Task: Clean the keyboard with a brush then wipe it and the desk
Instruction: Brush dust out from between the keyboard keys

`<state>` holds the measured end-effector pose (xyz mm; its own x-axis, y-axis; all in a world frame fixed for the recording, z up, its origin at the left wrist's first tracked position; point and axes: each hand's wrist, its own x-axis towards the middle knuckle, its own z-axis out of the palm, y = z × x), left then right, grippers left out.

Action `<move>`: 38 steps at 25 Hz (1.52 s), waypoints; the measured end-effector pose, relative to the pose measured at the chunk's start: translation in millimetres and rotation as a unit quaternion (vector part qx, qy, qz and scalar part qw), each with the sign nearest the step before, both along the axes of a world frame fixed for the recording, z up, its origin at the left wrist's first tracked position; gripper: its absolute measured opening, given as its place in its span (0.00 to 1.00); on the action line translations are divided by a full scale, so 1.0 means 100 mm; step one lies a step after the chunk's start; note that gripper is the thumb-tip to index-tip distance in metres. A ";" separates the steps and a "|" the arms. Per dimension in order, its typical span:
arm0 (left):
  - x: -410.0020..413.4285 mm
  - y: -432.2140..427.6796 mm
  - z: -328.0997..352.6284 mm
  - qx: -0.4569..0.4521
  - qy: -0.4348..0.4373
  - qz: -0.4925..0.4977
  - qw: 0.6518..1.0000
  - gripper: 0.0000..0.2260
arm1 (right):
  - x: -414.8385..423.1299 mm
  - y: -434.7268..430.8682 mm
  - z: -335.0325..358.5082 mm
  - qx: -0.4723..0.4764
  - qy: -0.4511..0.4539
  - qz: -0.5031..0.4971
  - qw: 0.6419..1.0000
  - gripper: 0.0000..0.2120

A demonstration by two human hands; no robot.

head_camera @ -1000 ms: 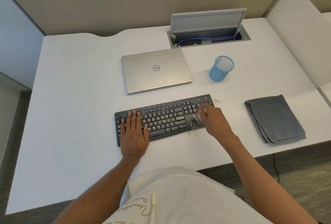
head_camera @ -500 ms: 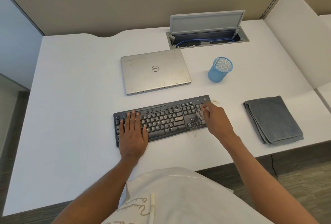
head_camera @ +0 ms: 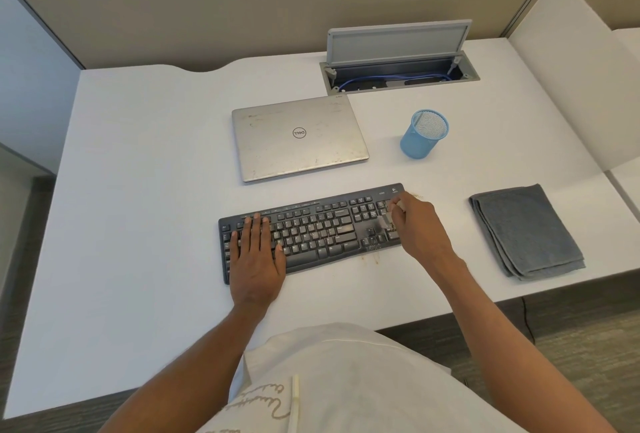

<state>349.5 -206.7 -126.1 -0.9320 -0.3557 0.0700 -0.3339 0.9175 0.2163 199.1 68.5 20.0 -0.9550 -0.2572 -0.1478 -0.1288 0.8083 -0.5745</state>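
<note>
A black keyboard (head_camera: 322, 228) lies on the white desk (head_camera: 145, 190), dusty at its right end, with brown crumbs on the desk below and beside it. My left hand (head_camera: 256, 256) rests flat on the keyboard's left keys, fingers straight. My right hand (head_camera: 419, 224) grips a small pale brush (head_camera: 384, 221) whose bristles touch the number-pad keys. A folded grey cloth (head_camera: 526, 231) lies on the desk to the right, apart from both hands.
A shut silver laptop (head_camera: 298, 138) sits behind the keyboard. A blue mesh cup (head_camera: 424, 134) stands to its right. An open cable hatch (head_camera: 398, 65) with blue wires is at the back. A white partition (head_camera: 581, 86) borders the right side.
The brush and my right hand shifted slightly over the number pad, toward the keyboard's top right corner. My left hand stayed put.
</note>
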 end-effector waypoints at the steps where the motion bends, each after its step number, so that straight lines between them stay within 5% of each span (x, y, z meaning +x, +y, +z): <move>1: 0.00 0.00 0.00 0.000 -0.001 0.001 1.000 0.29 | 0.02 -0.01 -0.02 -0.003 -0.008 -0.002 1.000 0.09; 10: 0.00 0.00 -0.01 0.000 -0.002 0.002 1.000 0.29 | 0.21 0.10 -0.12 0.049 -0.027 -0.010 0.998 0.09; 15: 0.00 0.00 -0.01 0.005 0.001 0.002 1.000 0.29 | 0.20 -0.01 -0.03 -0.047 -0.008 -0.041 0.998 0.09; 24: 0.00 -0.01 -0.02 -0.002 -0.003 0.001 1.000 0.29 | 0.34 0.14 -0.16 0.007 -0.024 -0.043 0.999 0.08; 30: 0.00 -0.01 -0.02 -0.004 -0.005 -0.001 1.000 0.29 | 0.35 -0.03 -0.10 -0.067 -0.005 -0.054 0.996 0.08; 38: 0.00 -0.01 -0.01 -0.002 -0.008 -0.003 1.000 0.29 | 0.50 -0.01 -0.21 -0.008 -0.019 -0.045 0.999 0.08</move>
<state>349.3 -207.3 -127.3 -0.9348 -0.3506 0.0570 -0.3326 0.9202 0.2065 248.9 67.6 -1.1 -0.9680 -0.1731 -0.1818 -0.0333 0.8063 -0.5905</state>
